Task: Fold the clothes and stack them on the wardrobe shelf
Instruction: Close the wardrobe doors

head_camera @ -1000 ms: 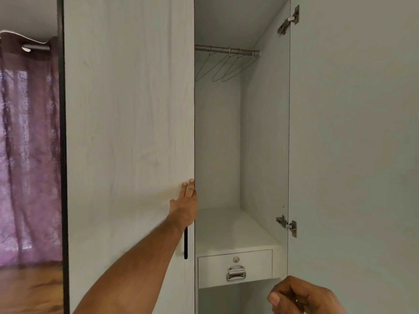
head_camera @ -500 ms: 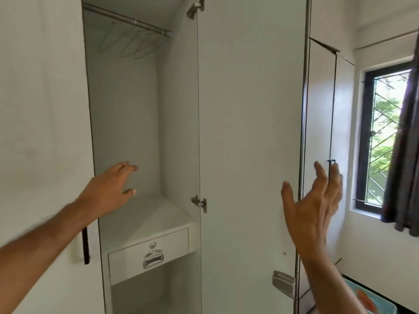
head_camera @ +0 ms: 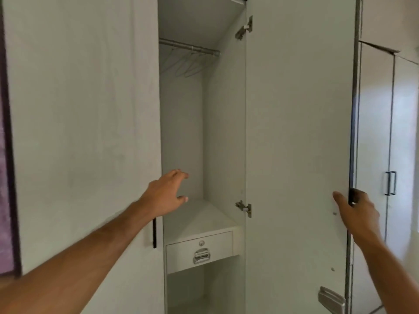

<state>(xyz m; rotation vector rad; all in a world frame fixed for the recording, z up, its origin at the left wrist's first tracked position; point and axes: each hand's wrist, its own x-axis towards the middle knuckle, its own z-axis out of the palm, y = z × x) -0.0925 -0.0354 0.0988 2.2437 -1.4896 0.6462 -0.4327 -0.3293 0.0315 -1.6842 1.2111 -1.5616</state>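
Observation:
The white wardrobe stands with both doors swung out, and its bare shelf [head_camera: 204, 219] lies above a small drawer [head_camera: 199, 250]. No clothes are in view. My left hand [head_camera: 165, 193] hovers in front of the opening beside the left door [head_camera: 86, 132], fingers spread and holding nothing. My right hand [head_camera: 356, 211] grips the outer edge of the right door [head_camera: 299, 132], with the thumb on its inner face and the fingers curled round the edge.
A metal rail [head_camera: 190, 48] with several wire hangers runs across the top of the compartment. Below the drawer is a lower opening [head_camera: 204, 291]. A second wardrobe with a dark handle [head_camera: 390, 183] stands to the right. A purple curtain [head_camera: 4, 177] hangs at the far left.
My right hand went from open in the air to gripping the right door's edge. My left hand left the left door's edge and hovers at the opening. The view swung right, then back.

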